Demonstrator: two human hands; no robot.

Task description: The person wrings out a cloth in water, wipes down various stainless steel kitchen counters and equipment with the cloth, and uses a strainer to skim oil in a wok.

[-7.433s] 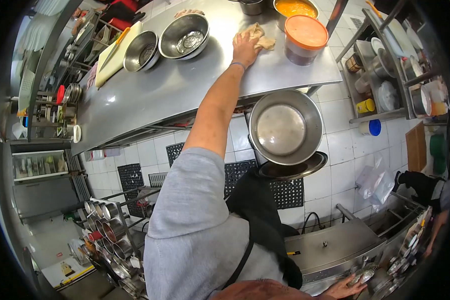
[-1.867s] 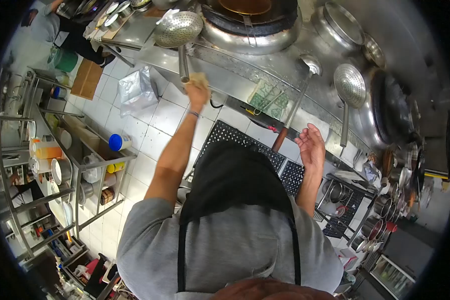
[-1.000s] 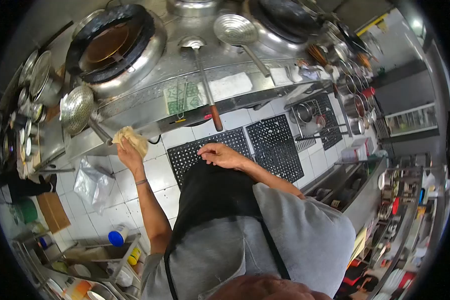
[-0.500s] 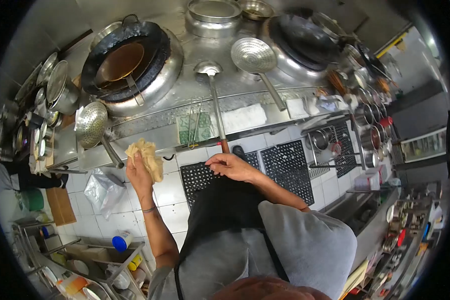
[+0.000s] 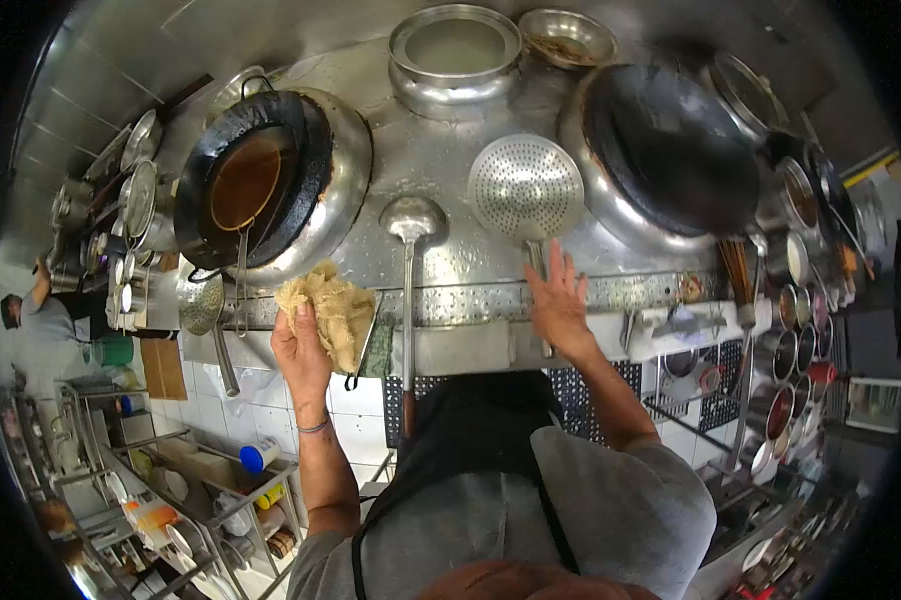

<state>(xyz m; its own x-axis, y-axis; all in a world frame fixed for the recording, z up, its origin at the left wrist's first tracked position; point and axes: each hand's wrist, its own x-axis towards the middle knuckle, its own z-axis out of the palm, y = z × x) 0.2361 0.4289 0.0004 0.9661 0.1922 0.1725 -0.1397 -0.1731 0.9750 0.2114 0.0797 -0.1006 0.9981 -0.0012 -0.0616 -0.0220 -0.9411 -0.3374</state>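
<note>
My left hand (image 5: pixel 302 358) grips a crumpled tan cloth (image 5: pixel 333 310) at the front edge of the steel stove. My right hand (image 5: pixel 559 305) has its fingers spread over the handle of a large perforated skimmer (image 5: pixel 527 186); whether it touches the handle I cannot tell. Between my hands lies a steel ladle (image 5: pixel 412 222), its long handle pointing toward me. A smaller skimmer (image 5: pixel 202 305) rests left of the cloth. Part of a green pad (image 5: pixel 380 350) shows beside the cloth.
A dark wok (image 5: pixel 196 190) with brown liquid and a strainer sits at left, another black wok (image 5: pixel 661 150) at right. Behind stands a round steel pot (image 5: pixel 456 50). A person (image 5: pixel 51 318) is at far left. Wire shelving (image 5: pixel 211 520) stands lower left, hanging pans at right.
The view has moved in over the stove. My left hand has brought the cloth up to the stove's edge. My right hand has gone from near the apron to the large skimmer's handle, fingers now spread.
</note>
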